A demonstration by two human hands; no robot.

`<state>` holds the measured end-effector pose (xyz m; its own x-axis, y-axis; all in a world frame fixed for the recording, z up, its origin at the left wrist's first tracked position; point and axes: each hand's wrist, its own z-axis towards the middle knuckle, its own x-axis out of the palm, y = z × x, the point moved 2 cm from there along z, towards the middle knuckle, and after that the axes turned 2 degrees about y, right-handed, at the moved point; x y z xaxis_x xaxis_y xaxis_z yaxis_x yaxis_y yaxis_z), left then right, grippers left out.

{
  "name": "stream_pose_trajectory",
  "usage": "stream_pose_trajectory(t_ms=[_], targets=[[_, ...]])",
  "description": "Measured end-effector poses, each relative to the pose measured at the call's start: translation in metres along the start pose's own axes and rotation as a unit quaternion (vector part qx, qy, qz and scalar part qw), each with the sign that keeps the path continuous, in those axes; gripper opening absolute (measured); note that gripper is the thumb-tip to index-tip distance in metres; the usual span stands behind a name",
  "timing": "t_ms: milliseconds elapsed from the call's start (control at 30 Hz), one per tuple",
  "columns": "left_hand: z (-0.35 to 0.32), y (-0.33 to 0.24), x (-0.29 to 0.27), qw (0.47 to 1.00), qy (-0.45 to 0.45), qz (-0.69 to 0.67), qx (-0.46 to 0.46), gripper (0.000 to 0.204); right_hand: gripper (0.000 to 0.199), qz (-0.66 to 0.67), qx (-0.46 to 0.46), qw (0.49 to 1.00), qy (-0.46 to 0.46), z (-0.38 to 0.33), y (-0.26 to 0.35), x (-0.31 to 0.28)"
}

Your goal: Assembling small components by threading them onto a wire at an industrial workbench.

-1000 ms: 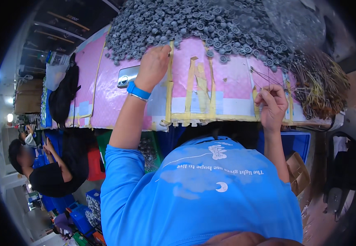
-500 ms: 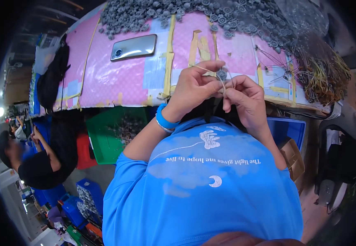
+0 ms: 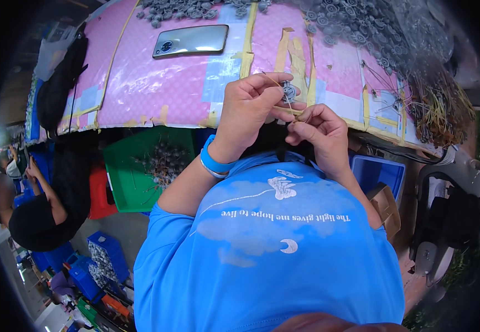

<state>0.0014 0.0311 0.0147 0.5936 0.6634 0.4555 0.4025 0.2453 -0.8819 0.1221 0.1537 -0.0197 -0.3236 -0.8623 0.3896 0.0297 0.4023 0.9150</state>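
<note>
In front of my chest, at the table's near edge, my left hand (image 3: 251, 105) pinches a small round grey plastic part (image 3: 289, 91) between thumb and fingers. A thin yellowish wire (image 3: 285, 93) crosses the front of the part and runs down toward the other hand. My right hand (image 3: 324, 131) is closed, its thumb and fingertips pinching the wire just below and to the right of the part. The fingers hide how the wire passes through or around the part.
Many similar grey parts (image 3: 356, 25) are heaped at the table's far side. A bundle of wires (image 3: 439, 108) lies at the right. A phone (image 3: 191, 41) rests on the pink-covered table (image 3: 140, 83). A green bin (image 3: 119, 174) and a blue bin (image 3: 381, 176) stand below. A person (image 3: 43, 210) is at left.
The right hand has dropped slightly away from the grey part, with the wire now stretched between the hands. My left hand has turned the part more toward view. The whole view has shifted a little.
</note>
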Motion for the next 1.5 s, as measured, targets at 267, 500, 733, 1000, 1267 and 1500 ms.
stream_pose_trajectory(t_ms=[267, 500, 733, 1000, 1267, 1500], targets=[[-0.012, -0.012, 0.002, 0.994, 0.099, 0.055, -0.004, 0.028, 0.026, -0.141, -0.104, 0.984, 0.023, 0.029, 0.032, -0.001], [-0.015, -0.011, 0.015, 0.988, 0.117, 0.102, -0.003, 0.028, 0.021, -0.069, -0.176, 0.97, 0.154, 0.039, 0.037, 0.001], [0.002, 0.001, 0.014, 0.992, 0.118, 0.039, -0.012, 0.021, 0.014, 0.043, -0.126, 0.991, 0.031, 0.035, 0.035, -0.001], [0.009, 0.015, 0.016, 0.982, 0.165, 0.068, 0.065, 0.041, 0.014, 0.091, -0.012, 0.996, -0.014, 0.05, 0.025, -0.015], [0.023, 0.015, 0.008, 0.988, 0.133, 0.048, 0.059, 0.047, 0.014, 0.04, 0.004, 0.999, 0.022, 0.076, 0.025, -0.015], [0.03, 0.014, 0.003, 0.99, 0.095, 0.104, 0.003, 0.045, 0.014, -0.65, -0.302, 0.69, -0.096, 0.141, 0.078, -0.069]])
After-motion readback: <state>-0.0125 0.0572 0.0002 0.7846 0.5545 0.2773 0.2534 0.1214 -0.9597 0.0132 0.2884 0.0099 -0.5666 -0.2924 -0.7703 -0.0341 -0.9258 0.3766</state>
